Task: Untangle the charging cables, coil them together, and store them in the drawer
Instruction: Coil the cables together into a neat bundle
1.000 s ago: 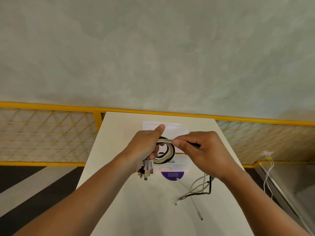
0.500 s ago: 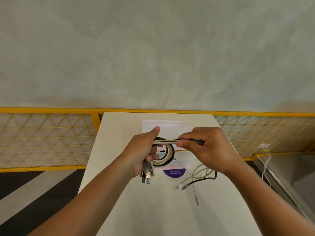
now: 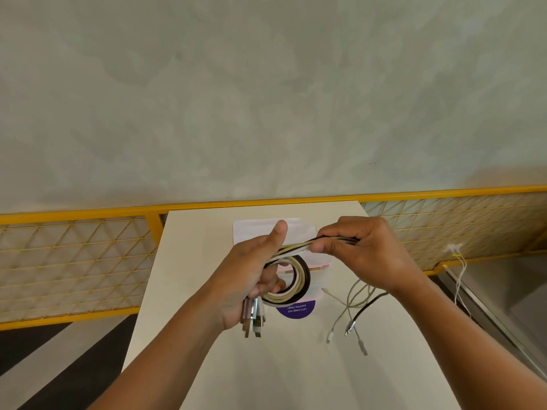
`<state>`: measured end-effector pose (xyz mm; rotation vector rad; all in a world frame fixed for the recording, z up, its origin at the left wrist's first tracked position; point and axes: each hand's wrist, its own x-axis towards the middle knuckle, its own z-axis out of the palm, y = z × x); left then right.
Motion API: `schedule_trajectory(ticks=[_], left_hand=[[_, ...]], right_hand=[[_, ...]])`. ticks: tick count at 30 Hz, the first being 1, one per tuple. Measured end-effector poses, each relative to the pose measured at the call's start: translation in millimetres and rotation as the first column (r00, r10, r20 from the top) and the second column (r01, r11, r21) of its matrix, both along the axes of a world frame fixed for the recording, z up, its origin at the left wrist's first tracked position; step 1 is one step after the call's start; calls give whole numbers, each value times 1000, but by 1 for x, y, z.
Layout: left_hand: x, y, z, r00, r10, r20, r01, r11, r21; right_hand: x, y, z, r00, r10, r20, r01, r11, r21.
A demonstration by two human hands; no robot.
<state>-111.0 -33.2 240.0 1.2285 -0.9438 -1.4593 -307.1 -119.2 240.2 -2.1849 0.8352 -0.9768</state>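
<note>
The left grip (image 3: 251, 279) clasps the coil (image 3: 305, 276) of black and white cables above the tabletop (image 3: 183, 261), plugs (image 3: 251, 316) hanging below the palm. The right grip (image 3: 364, 253) pinches the strands leading off the coil, loose ends (image 3: 350, 328) trailing to the tabletop.

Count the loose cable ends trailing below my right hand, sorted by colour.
White cable ends: 3
Black cable ends: 1
Total: 4
</note>
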Motion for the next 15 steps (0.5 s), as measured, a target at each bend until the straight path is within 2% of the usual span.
schedule_trajectory(ticks=[6, 15], left_hand=[[-12, -11, 11, 999, 15, -50, -19, 996, -84], [-20, -26, 22, 959, 197, -202, -219, 972, -88]], right_hand=[[-6, -9, 0, 995, 7, 103, -12, 999, 47], [15, 2, -21, 956, -6, 294, -89, 947, 309]])
